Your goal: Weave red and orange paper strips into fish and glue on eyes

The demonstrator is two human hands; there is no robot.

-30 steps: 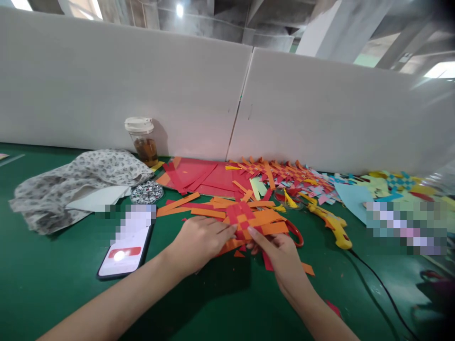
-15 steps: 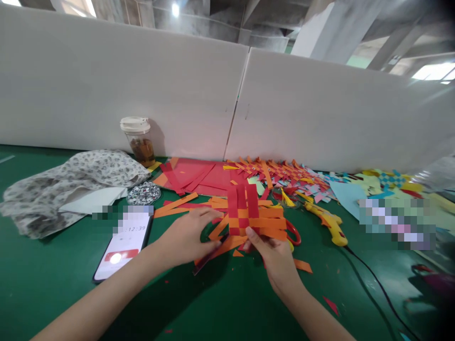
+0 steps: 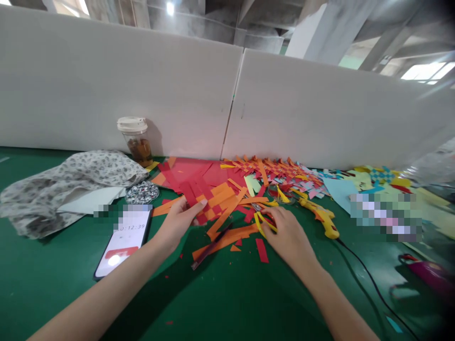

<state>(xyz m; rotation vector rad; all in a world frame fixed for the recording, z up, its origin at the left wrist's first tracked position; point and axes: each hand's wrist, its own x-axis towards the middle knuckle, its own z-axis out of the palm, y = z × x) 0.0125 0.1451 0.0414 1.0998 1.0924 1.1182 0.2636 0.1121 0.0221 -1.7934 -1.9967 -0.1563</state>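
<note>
My left hand (image 3: 179,220) pinches a woven mat of red and orange paper strips (image 3: 213,201), lifted and tilted over the green table (image 3: 227,293). My right hand (image 3: 287,234) lies on the table to the right of it, fingers curled round the yellow handles of a pair of scissors (image 3: 265,221). Loose orange strips (image 3: 227,239) and a short red strip (image 3: 262,250) lie between and below the hands.
A phone (image 3: 122,241) lies at the left, beside a patterned cloth (image 3: 71,182), a dish of googly eyes (image 3: 143,192) and a lidded cup (image 3: 137,139). Red sheets (image 3: 192,173), woven pieces (image 3: 280,170) and a yellow glue gun (image 3: 318,215) with cable lie behind. White panels (image 3: 142,94) wall off the back.
The woven mat passed from my right hand to my left and moved left. My right hand let go of it, dropped to the table and closed on the scissors.
</note>
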